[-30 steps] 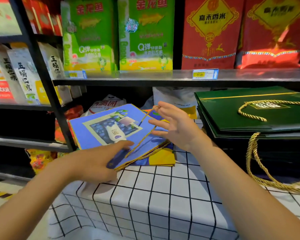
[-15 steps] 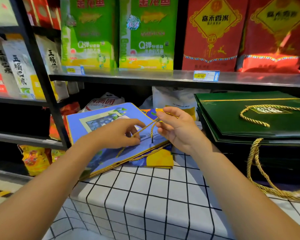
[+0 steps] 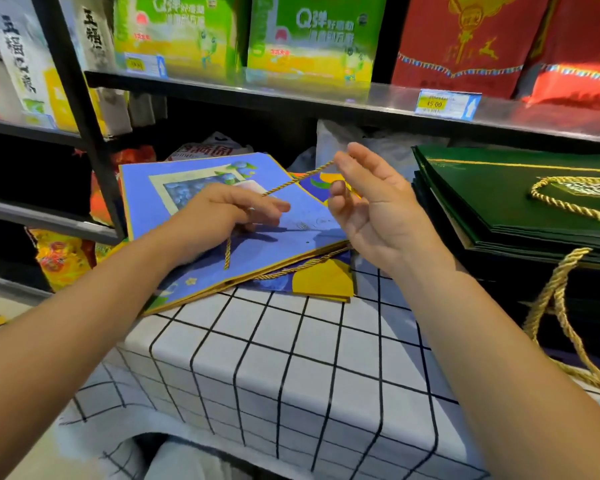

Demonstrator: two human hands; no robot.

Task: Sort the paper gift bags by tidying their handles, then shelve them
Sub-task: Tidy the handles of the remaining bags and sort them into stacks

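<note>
Lying flat on a white tablecloth (image 3: 257,344) with a black grid, a blue paper gift bag (image 3: 284,233) printed with a blueberry picture, its open end toward the camera and overhanging the table's left edge. Stacked beneath it, another flat blue-and-yellow bag (image 3: 323,282), a yellow corner poking out on the right. Stretched taut above the top bag, its gold twisted-cord handle (image 3: 291,181), running from the left hand (image 3: 222,213) up to the right hand (image 3: 368,202). Left hand palm down on the bag, fingers curled over the cord, one loose length dropping from under the palm to the bag's near edge. Right hand raised just above the bag, palm turned leftward, fingertips pinching the far end of the cord, remaining fingers loosely bent. Further right, well apart from the blue bags, a stack of dark green gift bags (image 3: 499,195) lying flat, one gold rope handle coiled on top, a thicker gold rope loop (image 3: 555,317) hanging down the stack's front onto the cloth. Overhead, a dark metal shelf (image 3: 326,98) carrying green rice sacks (image 3: 312,36) and red rice sacks (image 3: 465,43), with a yellow-and-blue price tag (image 3: 445,104) on its edge. To the left, a black upright post (image 3: 80,109) and more shelves of white printed sacks.
</note>
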